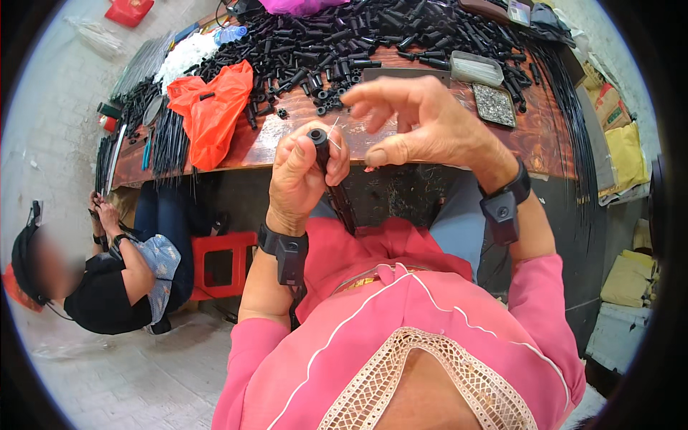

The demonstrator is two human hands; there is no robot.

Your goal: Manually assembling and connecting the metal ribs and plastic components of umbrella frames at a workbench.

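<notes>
My left hand (292, 175) is closed around a long black tube (338, 193). Its ring-shaped end points up, and its lower part reaches down toward my lap. A thin whitish sliver, like a bit of wire or stick, juts from beside the fingers of that hand; I cannot make out what it is. To the right of the tube my right hand (441, 125) hovers over the table edge, its thumb and fingers apart with nothing visible between them. Black bands with small boxes are strapped to both wrists.
Black plastic tube parts (322, 36) heap the wooden table (258, 147). On it lie an orange bag (215, 115), a clear plastic box (476, 68) and a tray of small metal pieces (494, 105). A co-worker (107, 283) sits at left near a red stool (222, 265).
</notes>
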